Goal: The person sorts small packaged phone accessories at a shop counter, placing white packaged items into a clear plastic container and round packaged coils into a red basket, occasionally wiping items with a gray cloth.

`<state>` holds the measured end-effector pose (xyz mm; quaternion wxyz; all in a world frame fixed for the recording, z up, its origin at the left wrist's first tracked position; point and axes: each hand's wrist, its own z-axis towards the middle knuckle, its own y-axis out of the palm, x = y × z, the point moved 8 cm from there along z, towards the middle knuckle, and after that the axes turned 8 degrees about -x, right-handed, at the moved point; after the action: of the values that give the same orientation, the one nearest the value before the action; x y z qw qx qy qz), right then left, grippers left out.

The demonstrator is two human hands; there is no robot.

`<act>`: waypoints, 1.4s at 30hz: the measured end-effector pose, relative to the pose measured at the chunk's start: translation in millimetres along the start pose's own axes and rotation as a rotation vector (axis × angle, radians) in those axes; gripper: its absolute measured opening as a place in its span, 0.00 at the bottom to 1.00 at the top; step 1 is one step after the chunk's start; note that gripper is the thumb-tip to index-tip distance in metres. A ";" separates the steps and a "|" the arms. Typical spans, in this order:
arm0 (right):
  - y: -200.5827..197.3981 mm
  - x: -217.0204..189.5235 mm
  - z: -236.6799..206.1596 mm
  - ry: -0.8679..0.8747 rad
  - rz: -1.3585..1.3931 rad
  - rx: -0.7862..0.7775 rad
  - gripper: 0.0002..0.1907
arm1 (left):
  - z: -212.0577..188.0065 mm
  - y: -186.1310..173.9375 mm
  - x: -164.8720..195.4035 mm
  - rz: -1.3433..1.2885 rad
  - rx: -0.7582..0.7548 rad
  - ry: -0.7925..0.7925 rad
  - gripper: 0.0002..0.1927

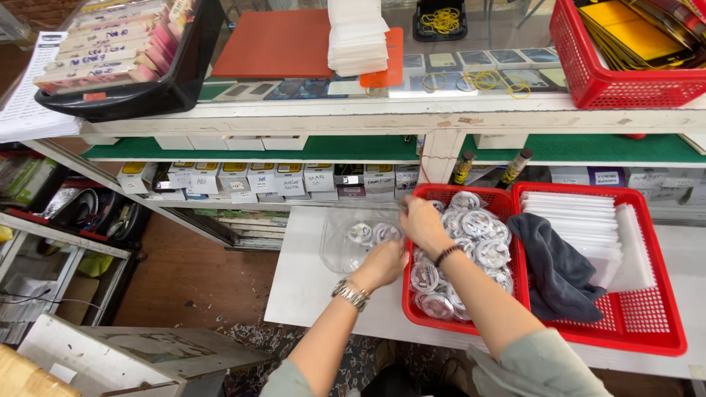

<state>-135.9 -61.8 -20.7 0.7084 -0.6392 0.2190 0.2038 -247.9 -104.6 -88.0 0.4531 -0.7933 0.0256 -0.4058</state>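
Clear plastic was what both of my hands were busy with, just left of the frame's centre. From the head view, my left hand (382,263), with a metal watch (351,292) at the wrist, was curled round the lower edge of a see-through plastic bag (353,239) lying on the white table (301,287); my right hand (423,224), a dark bead bracelet (446,254) at its wrist, was pinching the bag's upper edge near the mouth. Both grips were pressed together on the film, fingers folded, not spread. Through the bag I could make out a couple of round coiled white cables (371,233) already inside it.

As I judge it, the step in hand was bagging: the bag was held open while many more coiled cables (471,242) lay in the red basket (412,309) just right of my hands. The next move would call for one hand to let go, reach into that basket and pick a coil, with the other keeping the mouth of the bag apart.

My forearms came up from the bottom of the frame, angled toward each other, the right one crossing over the basket's near corner. Further right sat a second red basket (647,331) holding a dark grey cloth (559,265) and a stack of white sleeves (581,228).
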 end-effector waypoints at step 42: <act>-162.9 222.2 -202.8 0.408 0.854 0.220 0.26 | 100.3 92.2 164.8 -1.201 0.180 0.027 0.19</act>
<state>129.1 -277.8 -32.2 0.5675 -0.4404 0.6165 0.3224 -40.6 -156.1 -79.9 0.2101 -0.6225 -0.4551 -0.6011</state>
